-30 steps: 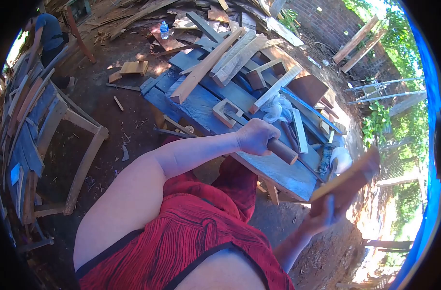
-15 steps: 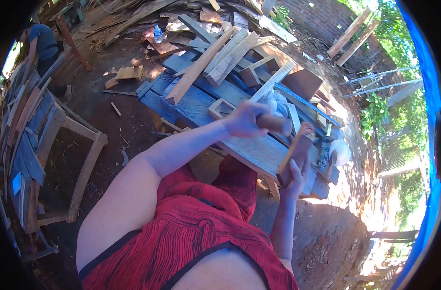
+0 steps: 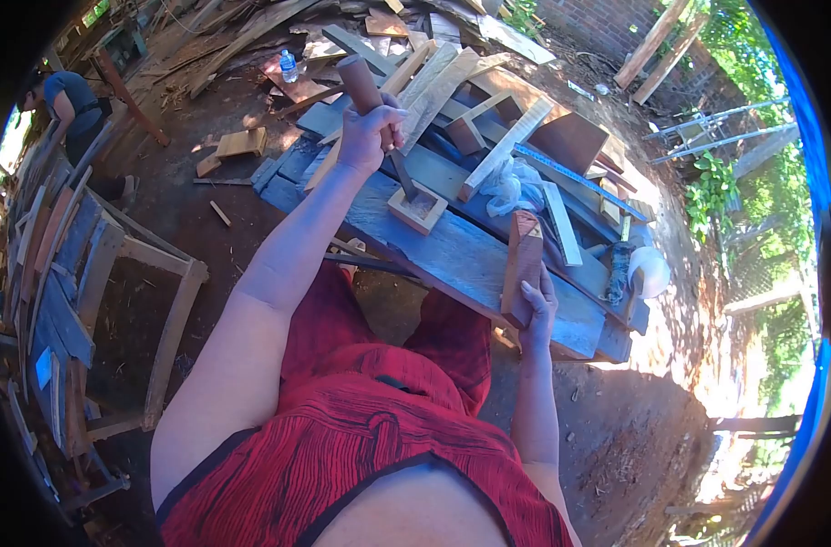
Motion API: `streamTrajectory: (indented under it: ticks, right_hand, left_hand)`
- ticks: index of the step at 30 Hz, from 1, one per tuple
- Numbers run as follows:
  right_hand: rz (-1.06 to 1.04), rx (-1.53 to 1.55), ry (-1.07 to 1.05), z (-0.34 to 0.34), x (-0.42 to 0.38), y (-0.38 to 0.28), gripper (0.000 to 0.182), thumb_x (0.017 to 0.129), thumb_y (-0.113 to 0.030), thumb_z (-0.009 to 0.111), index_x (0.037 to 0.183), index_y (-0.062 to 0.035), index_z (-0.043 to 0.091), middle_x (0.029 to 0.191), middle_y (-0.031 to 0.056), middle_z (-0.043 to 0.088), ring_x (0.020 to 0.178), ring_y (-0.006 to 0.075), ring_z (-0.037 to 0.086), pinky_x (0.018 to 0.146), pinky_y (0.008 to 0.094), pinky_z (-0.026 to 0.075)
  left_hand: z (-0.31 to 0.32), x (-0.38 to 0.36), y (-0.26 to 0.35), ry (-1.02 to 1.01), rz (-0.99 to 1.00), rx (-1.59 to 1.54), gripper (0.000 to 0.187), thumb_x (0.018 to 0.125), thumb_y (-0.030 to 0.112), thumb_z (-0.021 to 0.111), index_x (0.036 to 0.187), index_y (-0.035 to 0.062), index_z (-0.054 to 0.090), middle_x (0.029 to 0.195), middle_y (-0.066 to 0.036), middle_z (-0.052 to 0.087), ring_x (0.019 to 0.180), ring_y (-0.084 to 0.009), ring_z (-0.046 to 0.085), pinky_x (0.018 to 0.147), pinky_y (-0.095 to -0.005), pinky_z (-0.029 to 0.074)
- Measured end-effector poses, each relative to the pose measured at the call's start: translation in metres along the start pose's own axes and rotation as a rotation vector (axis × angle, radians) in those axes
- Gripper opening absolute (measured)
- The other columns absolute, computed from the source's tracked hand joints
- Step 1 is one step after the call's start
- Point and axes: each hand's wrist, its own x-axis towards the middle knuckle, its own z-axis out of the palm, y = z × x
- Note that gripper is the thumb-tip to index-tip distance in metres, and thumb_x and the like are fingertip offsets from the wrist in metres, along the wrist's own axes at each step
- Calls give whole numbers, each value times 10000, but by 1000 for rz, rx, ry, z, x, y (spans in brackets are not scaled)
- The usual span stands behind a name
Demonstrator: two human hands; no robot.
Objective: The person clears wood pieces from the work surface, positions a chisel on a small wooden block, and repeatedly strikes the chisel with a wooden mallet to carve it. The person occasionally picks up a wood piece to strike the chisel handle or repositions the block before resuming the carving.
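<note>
My left hand (image 3: 370,139) is raised over the left part of the workbench, fingers wrapped round the thick round wooden handle of a chisel (image 3: 359,82). Its dark blade (image 3: 402,176) points down and overlaps the square hollow of a small wooden block (image 3: 421,219) lying on the bench's blue-grey planks. Closer to the front edge, my right hand (image 3: 539,308) grips the lower end of a reddish-brown rectangular wood block (image 3: 522,264), which stands tilted upward. A crumpled clear plastic bag (image 3: 511,187) lies just beyond that block.
Boards and offcuts (image 3: 438,91) are heaped across the workbench (image 3: 474,251), with a blue ruler-like strip (image 3: 575,175) among them. A wooden frame (image 3: 174,337) stands at left, where a person (image 3: 73,100) bends over. On scrap wood behind sits a water bottle (image 3: 289,66).
My left hand has swung up and left, away from the block in my right hand, bringing the chisel upright. The right hand's block has shifted slightly left and stands more upright.
</note>
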Motion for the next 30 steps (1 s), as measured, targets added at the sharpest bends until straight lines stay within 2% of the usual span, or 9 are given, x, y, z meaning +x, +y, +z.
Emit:
streamTrajectory:
  ticks: [1,3,7,16,30]
  right_hand:
    - [3,-2,2,1,-1,-1,653,773,-125,617,1376,-26,386,1180,120,549,884,214,615,652,345,567]
    - [-7,55,18,4,-1,-2,631,781,-49,597,1376,-24,388,1050,127,616,776,207,644,660,317,547]
    - [-17,45,23,5,1,-1,646,774,-58,598,1380,-19,377,1045,133,615,779,210,644,658,315,546]
    - [-12,21,15,5,0,-2,655,762,-76,604,1373,-7,379,1080,139,599,803,206,641,664,327,560]
    - [-10,19,40,8,1,-1,654,756,-82,613,1367,-13,390,1097,135,596,791,207,638,642,338,566]
  left_hand:
    - [-1,0,-2,10,-1,-50,143,667,66,684,730,43,557,560,-28,518,417,-143,527,407,-257,443]
    - [-5,2,-6,15,-8,-63,140,670,62,677,731,45,553,562,-28,516,419,-144,527,406,-263,448]
    - [-12,5,-10,24,-20,-25,116,710,63,615,785,14,542,572,-47,503,454,-167,521,434,-300,451]
    - [-15,12,-10,-59,-61,-60,107,714,62,615,784,23,543,565,-43,492,446,-167,511,428,-300,439]
    - [-23,15,-7,-32,-70,-57,112,719,82,630,775,26,550,562,-30,486,457,-157,520,431,-288,425]
